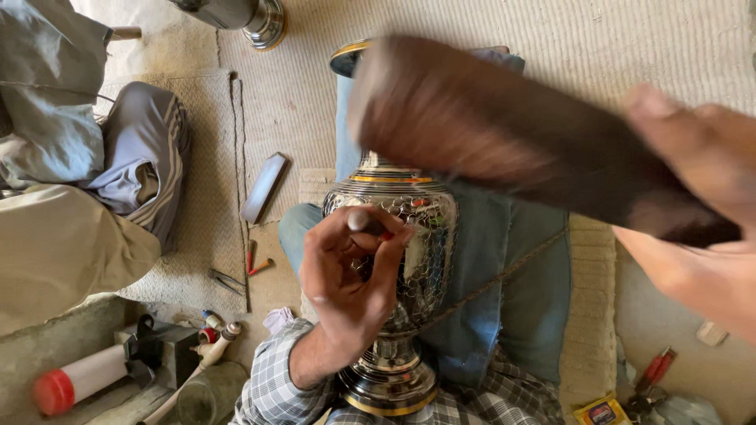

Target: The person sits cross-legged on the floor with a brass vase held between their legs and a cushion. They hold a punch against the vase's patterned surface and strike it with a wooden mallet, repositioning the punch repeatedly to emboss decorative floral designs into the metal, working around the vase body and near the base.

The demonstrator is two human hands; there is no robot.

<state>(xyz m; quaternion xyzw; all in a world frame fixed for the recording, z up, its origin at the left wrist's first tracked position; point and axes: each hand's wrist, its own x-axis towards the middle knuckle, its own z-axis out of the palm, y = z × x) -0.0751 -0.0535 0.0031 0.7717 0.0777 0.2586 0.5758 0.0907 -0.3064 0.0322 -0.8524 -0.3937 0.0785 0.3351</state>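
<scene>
Vase (409, 260) of engraved silvery metal with gold bands lies across the person's lap on a blue cushion (512, 299), its round foot toward the checked shirt at the bottom of the head view and its mouth pointing away over the pale mat (472, 31). Over the vase's belly the left hand (346, 283) pinches a small punch (364, 223), thumb and fingertips closed narrowly around its shaft, the rounded dark head upward and the lower end hidden behind the fingers. Above and right of the vase the right hand (701, 205) is wrapped around the handle of a dark wooden mallet (488, 134), whose broad, motion-blurred head hangs over the vase's neck; the fingers curl tight on the handle. A thin cord runs from the vase's right side across the cushion. Left of the vase, on the mat, lies a flat dark bar (264, 187), and nearer the foot a red-handled tool (256, 260) beside a pair of thin metal tweezers (227, 279). Farther left of the vase sits another person, seen only as grey striped trousers (146, 157) and beige cloth. Lower left of the vase a white canister with a red cap (75, 382) lies against a black block. Beyond the vase's mouth stands part of another polished metal vessel (264, 22). Right of the vase's foot a red-handled tool (654, 370) and a small yellow packet (602, 411) lie on the floor.
</scene>
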